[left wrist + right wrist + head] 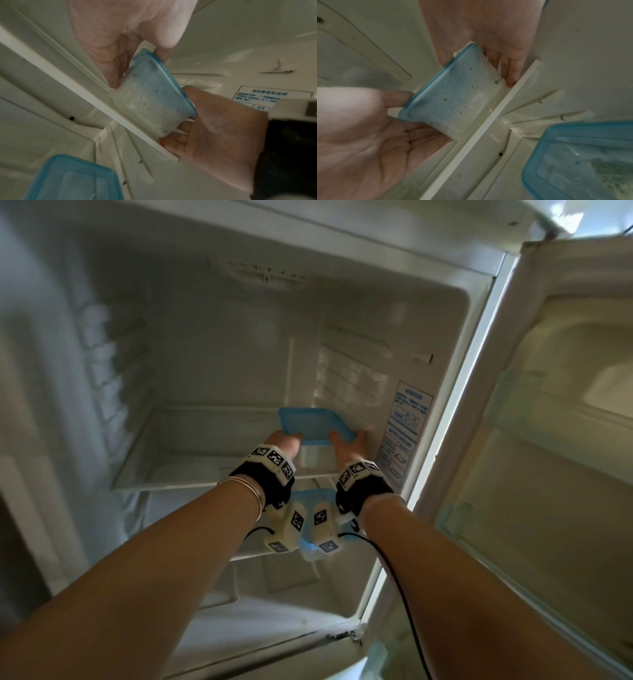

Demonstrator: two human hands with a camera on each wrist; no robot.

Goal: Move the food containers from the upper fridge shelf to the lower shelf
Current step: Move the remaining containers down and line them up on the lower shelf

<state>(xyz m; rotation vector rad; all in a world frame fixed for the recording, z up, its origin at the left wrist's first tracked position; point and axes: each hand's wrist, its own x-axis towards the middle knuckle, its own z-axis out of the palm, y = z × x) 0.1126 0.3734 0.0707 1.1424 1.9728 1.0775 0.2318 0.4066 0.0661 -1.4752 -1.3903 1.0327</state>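
Blue-lidded container (313,433) sits at the front right of the upper shelf (191,481), between your two hands. Head view: left hand (284,443) on its left end, right hand (349,445) on its right end, both equally near. Its long axis looks to run roughly left-right across the shelf front, so you're on the short ends. A second container (317,494) shows just below, on the lower shelf, mostly hidden behind your wrists.

Left wrist view: left hand (120,44) grips the container (152,92), thumb over the lid edge, fingers down the clear wall; right hand (217,128) cups the far end. Base rests at the shelf's front edge (96,94). Second container (73,180) lies below.

Right wrist view: right hand (373,129) curls around its end of the container (453,94), left hand (489,29) opposite. Second container (583,159) sits lower right, directly under the drop path.

Judgement: pull it toward you clear of the edge, then go down, and land beside the second container, not on it.
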